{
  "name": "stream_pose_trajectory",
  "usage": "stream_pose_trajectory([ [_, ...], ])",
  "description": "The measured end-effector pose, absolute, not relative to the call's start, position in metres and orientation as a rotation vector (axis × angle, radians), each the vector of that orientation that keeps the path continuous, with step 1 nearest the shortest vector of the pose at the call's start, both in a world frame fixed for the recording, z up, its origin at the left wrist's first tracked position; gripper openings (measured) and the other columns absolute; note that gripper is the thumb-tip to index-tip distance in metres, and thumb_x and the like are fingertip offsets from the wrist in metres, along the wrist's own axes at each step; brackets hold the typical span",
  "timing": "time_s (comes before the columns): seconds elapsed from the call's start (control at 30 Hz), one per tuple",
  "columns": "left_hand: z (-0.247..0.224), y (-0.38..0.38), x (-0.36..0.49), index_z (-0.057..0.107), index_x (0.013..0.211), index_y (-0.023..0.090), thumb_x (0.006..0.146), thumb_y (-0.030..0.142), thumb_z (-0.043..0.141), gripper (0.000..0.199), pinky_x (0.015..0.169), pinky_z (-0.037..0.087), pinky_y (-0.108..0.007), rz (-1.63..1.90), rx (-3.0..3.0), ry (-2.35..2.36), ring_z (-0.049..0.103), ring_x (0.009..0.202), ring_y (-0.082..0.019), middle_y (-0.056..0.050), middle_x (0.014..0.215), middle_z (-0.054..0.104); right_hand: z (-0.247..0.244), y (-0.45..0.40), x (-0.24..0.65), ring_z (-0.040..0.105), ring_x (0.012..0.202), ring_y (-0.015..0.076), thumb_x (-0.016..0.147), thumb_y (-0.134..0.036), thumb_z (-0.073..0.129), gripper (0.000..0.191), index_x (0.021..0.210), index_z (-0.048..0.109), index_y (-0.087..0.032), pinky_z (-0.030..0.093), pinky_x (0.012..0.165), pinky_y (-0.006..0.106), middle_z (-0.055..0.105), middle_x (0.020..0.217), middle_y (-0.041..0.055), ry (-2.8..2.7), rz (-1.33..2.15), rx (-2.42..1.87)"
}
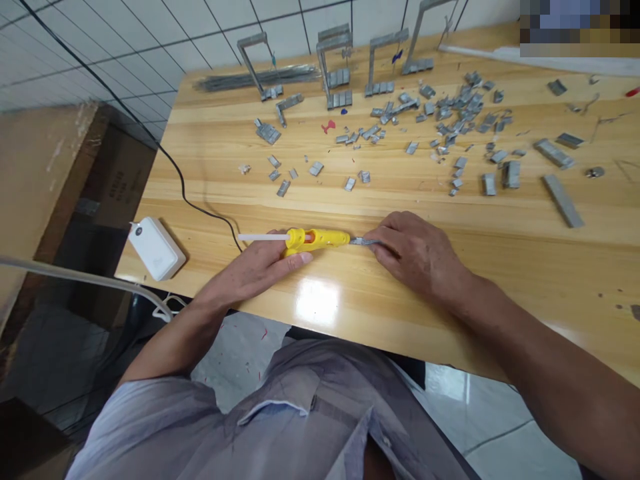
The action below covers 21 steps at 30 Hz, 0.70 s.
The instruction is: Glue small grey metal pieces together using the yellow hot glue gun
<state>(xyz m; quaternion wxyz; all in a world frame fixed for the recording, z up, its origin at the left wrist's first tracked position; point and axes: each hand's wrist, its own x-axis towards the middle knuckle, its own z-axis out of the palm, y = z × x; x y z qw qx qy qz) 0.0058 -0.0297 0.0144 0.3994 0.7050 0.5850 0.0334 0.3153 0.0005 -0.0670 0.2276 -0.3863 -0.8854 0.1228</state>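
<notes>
My left hand (270,263) is closed around the handle of a yellow hot glue gun (327,239). A white glue stick (263,237) juts from its back end, toward the left. The nozzle points right, at a small grey metal-looking piece (369,242) pinched between the thumb and fingers of my right hand (417,250). My fingers cover most of that piece, and whether the nozzle touches it I cannot tell. Beyond my hands lie several loose grey ridged pieces (316,168) of the same look.
Grey frames (325,70) stand along the tiled wall, beside a bundle of thin rods (260,78). A heap of grey pieces (460,107) spreads at the back right. A white power bank-like box (157,248) sits at the left edge. A black cable (183,180) runs toward my left hand.
</notes>
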Motion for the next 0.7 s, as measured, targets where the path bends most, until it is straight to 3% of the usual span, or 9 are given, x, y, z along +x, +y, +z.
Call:
stream_pose_trajectory([
  [0.17,0.0151,-0.0323,0.0006,0.075,0.104,0.018,0.104,0.074,0.050,0.061,0.078,0.053,-0.032,0.088,1.781,1.503,0.066,0.092,-0.024,-0.005,0.093,0.073,-0.0679,0.0010,0.3143,0.068,0.095,0.0262,0.105,-0.020,0.054,0.028,0.110,0.081,-0.020,0.050,0.078,0.037,0.076,0.102,0.0102,-2.431,0.329,-1.065],
  [0.33,0.0135,-0.0320,0.0007,0.076,0.113,0.019,0.105,0.073,0.048,0.061,0.094,0.056,-0.037,0.079,1.829,1.474,0.069,0.107,-0.028,-0.007,0.116,0.076,-0.0665,0.0013,0.3152,0.068,0.098,0.0266,0.107,-0.022,0.053,0.028,0.114,0.080,-0.019,0.051,0.080,0.037,0.076,0.104,0.0116,-2.446,0.351,-1.057],
  [0.43,0.0104,-0.0305,0.0035,0.075,0.111,0.019,0.106,0.071,0.046,0.060,0.100,0.055,-0.042,0.078,1.910,1.449,0.067,0.108,-0.029,-0.009,0.114,0.074,-0.0665,0.0012,0.3154,0.069,0.097,0.0264,0.107,-0.023,0.053,0.029,0.113,0.080,-0.020,0.051,0.080,0.037,0.076,0.103,0.0109,-2.451,0.348,-1.065],
  [0.7,0.0131,-0.0325,0.0026,0.075,0.114,0.019,0.107,0.070,0.047,0.058,0.096,0.055,-0.038,0.112,1.889,1.432,0.067,0.101,-0.026,-0.007,0.112,0.074,-0.0647,0.0012,0.3148,0.068,0.098,0.0271,0.106,-0.022,0.051,0.030,0.112,0.080,-0.021,0.051,0.081,0.038,0.076,0.104,0.0111,-2.456,0.384,-1.088],
])
